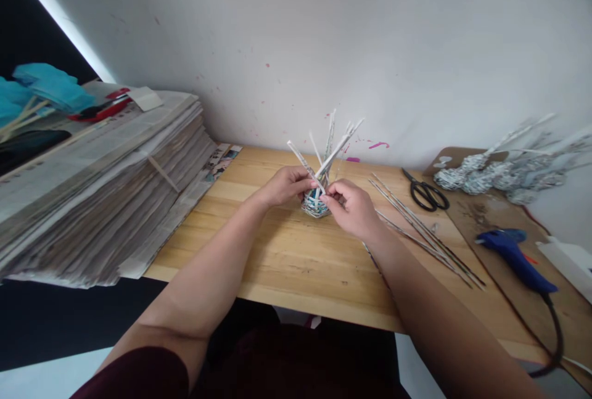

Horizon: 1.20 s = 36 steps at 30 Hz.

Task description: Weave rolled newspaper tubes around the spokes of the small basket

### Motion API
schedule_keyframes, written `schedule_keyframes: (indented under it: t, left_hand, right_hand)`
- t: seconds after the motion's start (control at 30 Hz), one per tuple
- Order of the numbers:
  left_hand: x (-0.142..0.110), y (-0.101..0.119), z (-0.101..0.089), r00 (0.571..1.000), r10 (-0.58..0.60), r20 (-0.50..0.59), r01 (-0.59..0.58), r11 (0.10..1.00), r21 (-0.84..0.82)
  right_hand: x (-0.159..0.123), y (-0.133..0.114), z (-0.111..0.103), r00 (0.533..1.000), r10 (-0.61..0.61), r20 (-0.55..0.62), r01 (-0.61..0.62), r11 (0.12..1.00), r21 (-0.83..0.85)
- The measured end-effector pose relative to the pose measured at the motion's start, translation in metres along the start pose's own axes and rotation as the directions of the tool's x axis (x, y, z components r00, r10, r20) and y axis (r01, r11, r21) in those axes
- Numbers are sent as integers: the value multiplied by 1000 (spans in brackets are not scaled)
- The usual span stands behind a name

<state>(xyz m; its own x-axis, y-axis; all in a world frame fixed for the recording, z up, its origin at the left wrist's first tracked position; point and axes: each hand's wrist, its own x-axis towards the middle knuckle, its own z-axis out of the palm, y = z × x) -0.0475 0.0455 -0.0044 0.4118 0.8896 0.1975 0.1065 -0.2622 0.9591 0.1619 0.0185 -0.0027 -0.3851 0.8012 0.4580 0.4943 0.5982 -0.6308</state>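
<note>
A small woven basket of rolled newspaper strips (315,206) stands on the wooden table between my two hands, with several paper strips sticking up from its rim. My left hand (289,185) closes on the basket's left side, thumb and fingers at the strips. On the other side my right hand (350,201) pinches a paper strip at the rim near its right edge. The fingertips partly cover the weave. To the right of my right hand, several loose rolled paper sticks (425,232) lie across the table.
Black scissors (428,194) lie toward the back right. A blue glue gun (515,257) rests on a brown board (490,226), with woven paper pieces (485,174) behind it. At left rises a tall newspaper stack (139,189) bearing a red-handled tool (104,108). The wall (300,47) stands behind.
</note>
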Motion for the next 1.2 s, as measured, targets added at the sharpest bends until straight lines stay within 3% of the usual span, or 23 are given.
schedule_keyframes:
  t: [0.33, 0.57, 0.73, 0.8, 1.03, 1.2]
  left_hand:
    - [1, -1, 15, 971, 71, -229, -81, 996, -35]
    - [3, -1, 27, 943, 54, -328, -80, 995, -66]
    - [6, -5, 27, 910, -31, -414, -2, 997, -81]
    - [6, -5, 22, 912, -52, -406, 18, 996, -86]
    - [-2, 2, 3, 970, -179, -167, 130, 955, -267]
    - [0, -2, 9, 952, -155, -265, 85, 963, -256]
  right_hand:
    - [1, 1, -2, 999, 40, 28, -42, 998, 42]
    - [1, 3, -4, 998, -21, 67, 18, 999, 33]
    - [1, 4, -3, 998, -15, 54, 12, 998, 59]
    - [1, 4, -2, 1000, 4, 30, -6, 997, 75]
    - [2, 7, 2, 991, 128, -26, -123, 981, 148]
    - [0, 6, 9, 979, 183, -86, -164, 967, 193]
